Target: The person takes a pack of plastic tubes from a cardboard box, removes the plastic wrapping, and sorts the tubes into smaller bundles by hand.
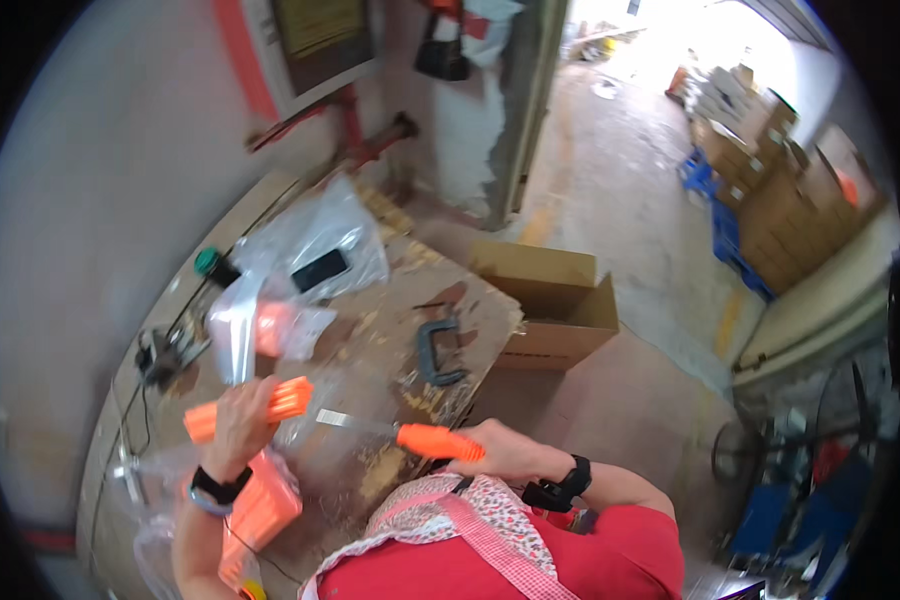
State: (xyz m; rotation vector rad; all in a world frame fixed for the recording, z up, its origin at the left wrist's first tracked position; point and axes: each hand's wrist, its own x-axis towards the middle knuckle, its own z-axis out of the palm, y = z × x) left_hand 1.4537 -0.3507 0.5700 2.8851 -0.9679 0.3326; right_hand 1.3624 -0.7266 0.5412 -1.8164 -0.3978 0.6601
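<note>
My left hand (238, 428) is closed around bright orange ribbed plastic pieces (290, 397), which stick out on both sides of the fist. My right hand (500, 450) grips the butt of an orange-handled tool with a flat metal blade (440, 441); its blade points left toward my left hand, with a gap between. Beneath my left forearm lies a clear bag of similar orange pieces (260, 505). Another clear bag with something orange in it (273, 328) rests on the worn wooden table (370, 365), beyond my left hand.
A dark C-clamp (438, 352) lies near the table's right edge. Farther back are a phone (320, 270) on clear plastic and a green-capped bottle (215, 265). An open cardboard box (560, 340) stands beyond the table's right side. Stacked cartons (770, 215) line the far right.
</note>
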